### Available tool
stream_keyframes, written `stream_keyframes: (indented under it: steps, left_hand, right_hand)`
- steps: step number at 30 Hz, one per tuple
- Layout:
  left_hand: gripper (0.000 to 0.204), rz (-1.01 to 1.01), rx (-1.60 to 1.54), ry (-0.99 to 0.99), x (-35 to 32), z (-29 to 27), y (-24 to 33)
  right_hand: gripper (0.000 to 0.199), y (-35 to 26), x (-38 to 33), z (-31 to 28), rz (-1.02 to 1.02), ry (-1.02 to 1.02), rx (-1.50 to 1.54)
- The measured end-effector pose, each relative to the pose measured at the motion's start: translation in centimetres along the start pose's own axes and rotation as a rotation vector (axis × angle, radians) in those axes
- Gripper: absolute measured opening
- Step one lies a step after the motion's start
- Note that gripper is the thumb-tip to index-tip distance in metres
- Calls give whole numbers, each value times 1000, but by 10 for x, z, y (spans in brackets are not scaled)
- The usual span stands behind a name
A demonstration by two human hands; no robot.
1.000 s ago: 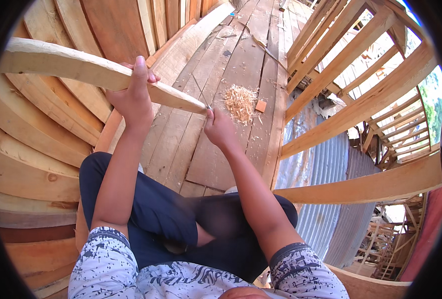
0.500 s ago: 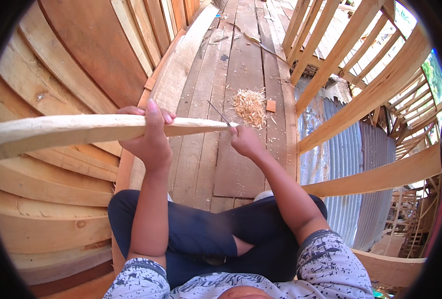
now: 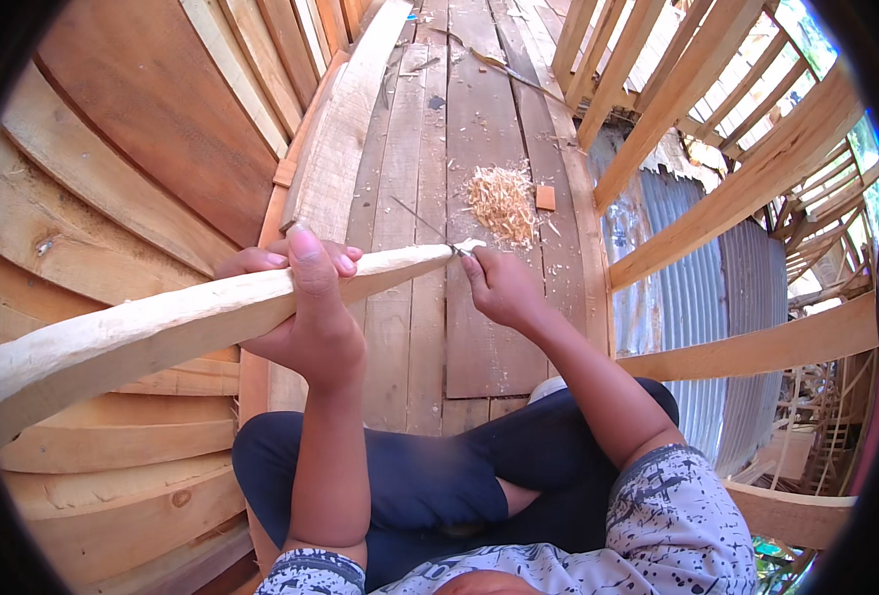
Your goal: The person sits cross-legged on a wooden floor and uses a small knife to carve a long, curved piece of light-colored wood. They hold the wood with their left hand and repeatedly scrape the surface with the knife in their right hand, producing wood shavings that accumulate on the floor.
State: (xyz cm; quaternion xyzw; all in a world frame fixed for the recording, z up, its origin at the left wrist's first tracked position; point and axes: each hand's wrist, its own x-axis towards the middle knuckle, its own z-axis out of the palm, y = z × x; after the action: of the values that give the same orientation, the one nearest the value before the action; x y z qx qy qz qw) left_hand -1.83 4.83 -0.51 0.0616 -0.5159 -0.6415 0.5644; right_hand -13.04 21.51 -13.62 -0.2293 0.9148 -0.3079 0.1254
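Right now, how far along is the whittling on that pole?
Done: the wooden pole is pale, stripped along its visible length, and a pile of shavings lies on the plank floor. In hand: left hand grips the pole, right hand holds a thin blade at its tapered tip. Left: probably just finishing that tip.

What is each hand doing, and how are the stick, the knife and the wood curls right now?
Left hand: wrapped around the stick, holding it up.
Right hand: closed on the knife.
Wooden stick: peeled pale, tapered, lifted off the floor.
Knife: blade at the stick's thin tip.
Wood shavings: heaped loose on the plank floor.
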Motion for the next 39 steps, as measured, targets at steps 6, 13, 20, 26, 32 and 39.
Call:
stream_keyframes:
  steps: [6, 13, 20, 26, 32, 39]
  left_hand:
    - [20, -1, 40, 36, 0, 7, 1]
    - [21, -14, 43, 40, -2, 11, 2]
    - [22, -44, 42, 63, -2, 5, 3]
    - [23, -8, 53, 42, -1, 4, -2]
    - [24, -30, -197, -182, 2, -12, -9]
    - [13, -147, -188, -382, 5, -23, -13]
  right_hand:
    - [37, 34, 17, 16, 19, 58, 11]
    - [39, 40, 14, 12, 175, 6, 46]
    - [40, -13, -2, -6, -186, 26, 155]
    - [40, 8, 12, 14, -109, 131, 132]
    - [42, 53, 17, 10, 108, 7, 35]
    - [45, 20, 12, -5, -28, -13, 205]
